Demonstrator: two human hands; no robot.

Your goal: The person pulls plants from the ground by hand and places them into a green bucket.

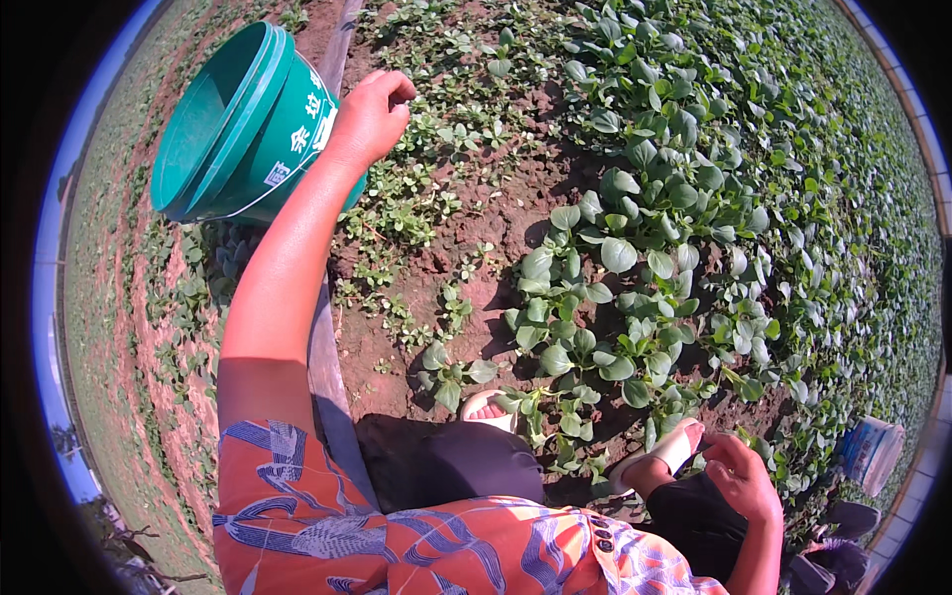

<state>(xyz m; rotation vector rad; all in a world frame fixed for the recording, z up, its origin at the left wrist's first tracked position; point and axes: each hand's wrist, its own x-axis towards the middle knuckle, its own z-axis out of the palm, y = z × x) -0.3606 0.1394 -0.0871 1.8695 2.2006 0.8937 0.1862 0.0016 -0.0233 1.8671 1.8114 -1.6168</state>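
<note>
My left arm reaches forward to a green plastic bucket [245, 141] that leans with its open mouth to the left. The bucket has a wire handle [271, 190] and white writing. My left hand [375, 111] is beside the bucket's right side, its fingers curled; their inner side is hidden, so whether they grip anything does not show. Low down at the right, my right hand [740, 472] hangs over my right knee near a sandal [673, 450], fingers apart and nothing visible in them. Broad-leaved green vegetable plants [617, 256] grow in the soil before me.
A narrow plank-like strip [331, 372] edges the bed at the left. Small low weeds [405, 216] cover the ground beside it. At the far right stand a blue and white pail [874, 455] and a paved border [922, 454]. My other sandal [487, 409] is among the plants.
</note>
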